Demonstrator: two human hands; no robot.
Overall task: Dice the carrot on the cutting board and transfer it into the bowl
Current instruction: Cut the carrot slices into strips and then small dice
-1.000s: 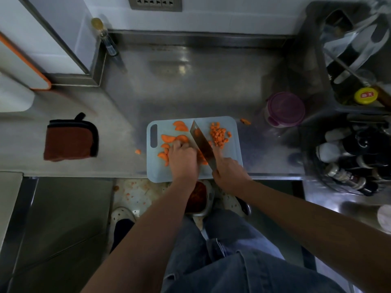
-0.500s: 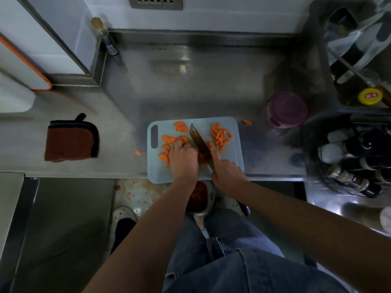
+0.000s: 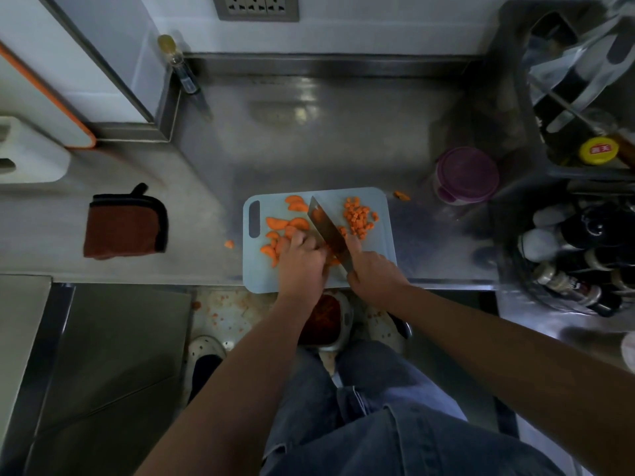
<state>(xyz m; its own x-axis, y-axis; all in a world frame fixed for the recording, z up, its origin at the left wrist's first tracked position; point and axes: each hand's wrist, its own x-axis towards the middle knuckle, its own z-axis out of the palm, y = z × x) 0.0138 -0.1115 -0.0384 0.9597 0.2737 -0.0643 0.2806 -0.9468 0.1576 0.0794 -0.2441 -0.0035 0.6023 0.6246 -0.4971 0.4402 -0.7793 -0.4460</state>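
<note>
A pale blue cutting board [image 3: 383, 245] lies at the counter's front edge. Orange carrot slices [image 3: 279, 223] are spread over its left half. A heap of diced carrot [image 3: 359, 217] sits at its right. My left hand [image 3: 300, 261] has curled fingers pressing down on carrot pieces near the board's middle. My right hand [image 3: 372, 274] grips the handle of a cleaver [image 3: 328, 231], its blade angled across the board right beside my left fingers. A bowl [image 3: 330, 319] with orange-red contents shows below the counter edge, partly hidden by my arms.
A purple-lidded container [image 3: 467, 175] stands right of the board. Stray carrot bits lie at the board's far right [image 3: 401, 195] and on the counter to its left [image 3: 229, 244]. A brown cloth pad [image 3: 125, 223] is far left. Bottles [image 3: 570, 255] and a rack crowd the right.
The cleaver has shifted slightly left along the carrot pieces between chops. My left hand stays on the pieces.
</note>
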